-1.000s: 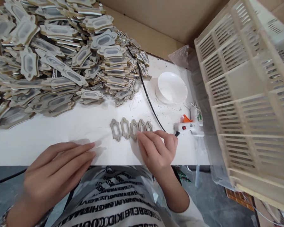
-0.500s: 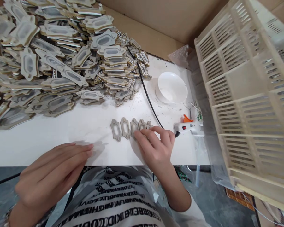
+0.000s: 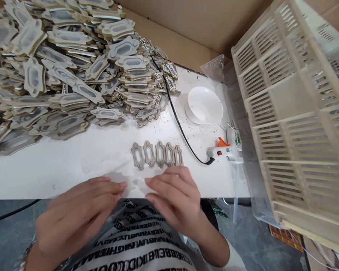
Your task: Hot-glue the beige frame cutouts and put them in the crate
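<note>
Several small grey frame-shaped pieces (image 3: 160,153) with hollow middles stand side by side in a row on the white table. Just below the row's right end is my right hand (image 3: 176,197), fingers bent and thumb apart from them; I see nothing in its grasp. My left hand (image 3: 81,210) hovers at the table's front edge, its fingers stretched out together and pointing right, with no object visible in it. A gap of bare table and shadow separates the fingertips of the two hands.
A large heap of similar frames (image 3: 64,67) fills the back left. On the right are a white bowl (image 3: 205,105), a white glue gun (image 3: 226,153) with an orange trigger, its black cord (image 3: 179,124), and a tall cream plastic basket (image 3: 288,90).
My right hand has left the row of frames and come down and left toward the table's edge. My left hand has shifted right, so the hands are closer together.
</note>
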A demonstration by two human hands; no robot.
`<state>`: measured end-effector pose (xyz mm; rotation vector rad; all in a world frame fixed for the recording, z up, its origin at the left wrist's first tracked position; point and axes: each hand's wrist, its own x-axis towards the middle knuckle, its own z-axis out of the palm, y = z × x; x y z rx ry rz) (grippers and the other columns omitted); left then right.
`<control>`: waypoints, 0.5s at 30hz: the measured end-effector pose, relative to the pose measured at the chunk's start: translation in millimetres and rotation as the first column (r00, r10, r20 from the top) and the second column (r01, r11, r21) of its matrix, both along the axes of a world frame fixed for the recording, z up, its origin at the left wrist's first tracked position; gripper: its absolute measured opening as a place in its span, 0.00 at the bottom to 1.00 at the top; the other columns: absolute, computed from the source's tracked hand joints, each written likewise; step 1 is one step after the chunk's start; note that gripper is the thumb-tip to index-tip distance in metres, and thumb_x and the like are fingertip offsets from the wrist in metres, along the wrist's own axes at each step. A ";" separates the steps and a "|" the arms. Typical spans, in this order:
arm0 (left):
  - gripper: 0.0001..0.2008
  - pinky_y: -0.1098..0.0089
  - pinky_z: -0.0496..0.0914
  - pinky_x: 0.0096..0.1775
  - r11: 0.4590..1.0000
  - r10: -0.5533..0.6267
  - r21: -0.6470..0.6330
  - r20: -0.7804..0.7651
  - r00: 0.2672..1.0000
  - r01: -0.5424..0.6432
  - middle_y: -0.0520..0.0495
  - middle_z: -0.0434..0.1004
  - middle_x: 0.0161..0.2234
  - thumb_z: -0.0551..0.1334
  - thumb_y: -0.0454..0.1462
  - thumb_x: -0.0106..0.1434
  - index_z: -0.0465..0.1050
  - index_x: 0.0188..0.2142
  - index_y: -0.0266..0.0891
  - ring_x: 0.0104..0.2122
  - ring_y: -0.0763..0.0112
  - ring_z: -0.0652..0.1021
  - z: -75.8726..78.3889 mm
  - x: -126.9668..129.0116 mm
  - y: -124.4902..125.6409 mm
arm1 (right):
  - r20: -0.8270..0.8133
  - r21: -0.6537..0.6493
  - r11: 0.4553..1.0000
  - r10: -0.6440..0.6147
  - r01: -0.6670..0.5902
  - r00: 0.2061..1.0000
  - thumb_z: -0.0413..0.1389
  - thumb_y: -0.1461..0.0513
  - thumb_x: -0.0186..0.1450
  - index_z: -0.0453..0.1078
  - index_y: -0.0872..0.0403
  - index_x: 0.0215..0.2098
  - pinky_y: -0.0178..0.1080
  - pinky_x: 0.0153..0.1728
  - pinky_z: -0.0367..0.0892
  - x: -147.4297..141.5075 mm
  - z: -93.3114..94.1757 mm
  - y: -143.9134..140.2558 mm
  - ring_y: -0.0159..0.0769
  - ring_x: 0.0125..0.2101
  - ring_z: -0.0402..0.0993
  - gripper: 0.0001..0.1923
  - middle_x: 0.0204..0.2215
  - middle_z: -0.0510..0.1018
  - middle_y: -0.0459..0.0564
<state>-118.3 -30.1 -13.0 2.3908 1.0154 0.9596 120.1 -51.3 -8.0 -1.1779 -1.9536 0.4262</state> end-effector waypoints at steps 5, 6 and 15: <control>0.07 0.71 0.80 0.51 0.996 -0.092 0.002 0.083 0.992 0.092 0.53 0.85 0.40 0.61 0.28 0.69 0.73 0.38 0.41 0.40 0.74 0.84 -4.3 18.9 -2.4 | -0.180 -0.016 0.992 0.118 -0.122 0.977 0.57 0.68 0.71 0.75 0.56 0.46 0.38 0.38 0.77 -4.8 -1.9 -6.6 0.31 0.34 0.79 0.07 0.35 0.85 0.49; 0.07 0.71 0.79 0.51 0.997 -0.078 0.017 0.105 0.991 0.077 0.52 0.85 0.40 0.61 0.27 0.69 0.73 0.39 0.40 0.40 0.75 0.83 -5.2 24.7 -1.5 | -0.184 -0.012 0.995 0.099 -0.103 0.978 0.57 0.69 0.71 0.75 0.56 0.45 0.38 0.36 0.77 -1.7 -1.4 -6.3 0.32 0.33 0.79 0.07 0.34 0.85 0.49; 0.14 0.43 0.67 0.55 0.944 0.230 0.305 -0.343 0.911 -0.124 0.37 0.78 0.53 0.61 0.40 0.71 0.75 0.53 0.38 0.50 0.47 0.77 -6.2 75.1 25.8 | 0.285 0.316 0.914 -0.347 0.254 0.894 0.57 0.72 0.70 0.76 0.56 0.41 0.40 0.37 0.75 33.9 -6.7 15.7 0.38 0.35 0.81 0.09 0.34 0.86 0.53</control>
